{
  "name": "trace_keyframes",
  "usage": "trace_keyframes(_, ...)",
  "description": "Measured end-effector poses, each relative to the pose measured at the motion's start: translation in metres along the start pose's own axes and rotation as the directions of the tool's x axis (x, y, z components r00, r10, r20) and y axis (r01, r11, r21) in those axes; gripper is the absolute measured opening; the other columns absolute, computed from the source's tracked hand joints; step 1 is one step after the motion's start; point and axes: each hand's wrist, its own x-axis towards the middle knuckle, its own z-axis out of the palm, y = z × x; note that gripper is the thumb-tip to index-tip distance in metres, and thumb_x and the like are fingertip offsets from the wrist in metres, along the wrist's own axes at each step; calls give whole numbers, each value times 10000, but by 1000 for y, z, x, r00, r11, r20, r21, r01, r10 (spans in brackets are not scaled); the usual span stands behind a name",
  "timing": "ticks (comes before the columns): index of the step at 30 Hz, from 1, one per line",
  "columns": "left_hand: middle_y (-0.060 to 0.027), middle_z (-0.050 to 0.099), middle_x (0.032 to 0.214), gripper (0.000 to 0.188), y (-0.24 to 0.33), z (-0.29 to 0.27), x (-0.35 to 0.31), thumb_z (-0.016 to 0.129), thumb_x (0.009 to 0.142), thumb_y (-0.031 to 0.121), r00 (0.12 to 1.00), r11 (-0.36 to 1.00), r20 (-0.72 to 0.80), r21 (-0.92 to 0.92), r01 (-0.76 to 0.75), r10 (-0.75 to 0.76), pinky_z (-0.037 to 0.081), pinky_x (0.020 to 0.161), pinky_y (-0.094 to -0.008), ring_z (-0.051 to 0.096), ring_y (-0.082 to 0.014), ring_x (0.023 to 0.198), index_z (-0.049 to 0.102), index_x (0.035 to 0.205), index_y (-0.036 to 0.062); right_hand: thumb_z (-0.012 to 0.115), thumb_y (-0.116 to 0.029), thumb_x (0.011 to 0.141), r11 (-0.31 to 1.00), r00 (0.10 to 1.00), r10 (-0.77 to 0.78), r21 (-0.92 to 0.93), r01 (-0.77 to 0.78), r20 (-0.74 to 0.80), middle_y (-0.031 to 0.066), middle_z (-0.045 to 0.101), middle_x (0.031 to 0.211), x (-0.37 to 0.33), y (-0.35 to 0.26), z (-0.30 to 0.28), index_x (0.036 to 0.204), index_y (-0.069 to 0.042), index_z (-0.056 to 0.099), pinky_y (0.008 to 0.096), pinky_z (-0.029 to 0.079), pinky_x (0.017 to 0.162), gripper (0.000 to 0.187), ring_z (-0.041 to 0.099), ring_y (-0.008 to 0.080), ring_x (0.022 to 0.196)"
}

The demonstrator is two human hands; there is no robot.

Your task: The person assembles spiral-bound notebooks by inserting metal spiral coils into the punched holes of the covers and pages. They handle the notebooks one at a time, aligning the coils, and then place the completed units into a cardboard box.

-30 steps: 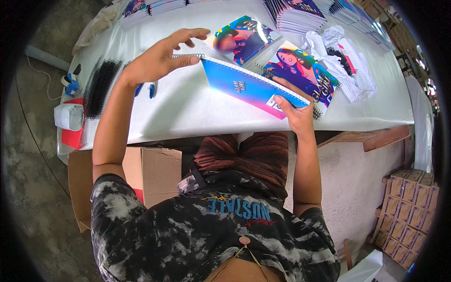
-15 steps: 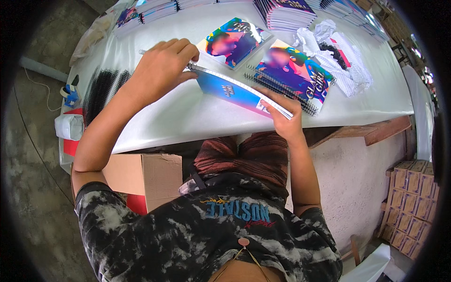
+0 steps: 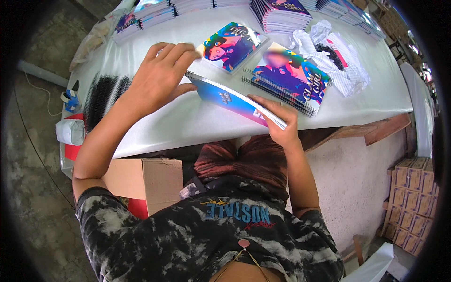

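Observation:
A thin notebook point(image 3: 225, 99) with a blue-to-pink cover is held on edge above the table, its page block facing up. My right hand point(image 3: 283, 123) grips its right end, thumb and fingers on opposite sides. My left hand point(image 3: 162, 70) is at its left end, fingers curved and thumb spread away from them, with nothing visible between. A short stretch of black spiral coil point(image 3: 190, 74) shows at the notebook's left corner, beside my left thumb. Beyond lie a colourful notebook point(image 3: 230, 46) and another notebook point(image 3: 296, 70) with loose black coils point(image 3: 279, 93) on it.
A bundle of black coils point(image 3: 104, 96) lies at the left, near a blue tape dispenser point(image 3: 71, 101). Notebook stacks point(image 3: 280, 16) line the far side. Crumpled white paper point(image 3: 354, 77) sits at the right. An open cardboard box point(image 3: 162, 181) stands below the table's front edge.
My left hand has let go of the notebook's coiled end, its fingers rising and opening. The notebook has shifted slightly left and down in my right hand.

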Motion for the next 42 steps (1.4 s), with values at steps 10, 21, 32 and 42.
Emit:
trace_keyframes(10, -31, 624, 923, 197, 17, 10, 0, 689, 723, 169, 979, 995, -195, 63, 78, -64, 304, 996, -419, 560, -201, 942, 621, 889, 86, 546, 88, 750, 1000, 1000, -10, -17, 10, -8, 159, 637, 1048, -2, -1, 2, 1055, 43, 616, 279, 472, 839, 316, 628, 224, 956)
trace_keyframes(21, -27, 612, 828, 169, 9, -6, -8, 706, 691, 158, 997, 996, 6, -52, 79, -79, 333, 950, -395, 559, -221, 853, 609, 799, 72, 569, 69, 747, 1000, 1000, -11, -1, 11, 10, 140, 641, 1044, -4, -3, 3, 1072, -1, 620, 283, 483, 818, 337, 633, 236, 948)
trace_keyframes(32, -165, 287, 1410, 901, 17, 71, -31, 630, 630, 629, 915, 974, -349, 27, 227, -203, 164, 1009, -601, 282, -395, 1272, 380, 1289, 67, 609, 15, 743, 993, 994, -108, -42, 107, -19, 144, 637, 1053, -6, 0, 5, 1060, 13, 620, 296, 488, 827, 316, 630, 247, 963)
trace_keyframes(42, -310, 73, 1426, 1175, 18, 147, -74, 361, 654, 829, 874, 984, -457, -138, 117, -168, -100, 978, -646, -3, -497, 1314, 156, 1369, -81, 595, -41, 790, 959, 962, -272, -77, 273, 22, 195, 641, 999, -5, -5, 23, 1015, 51, 625, 320, 510, 786, 244, 648, 286, 904)
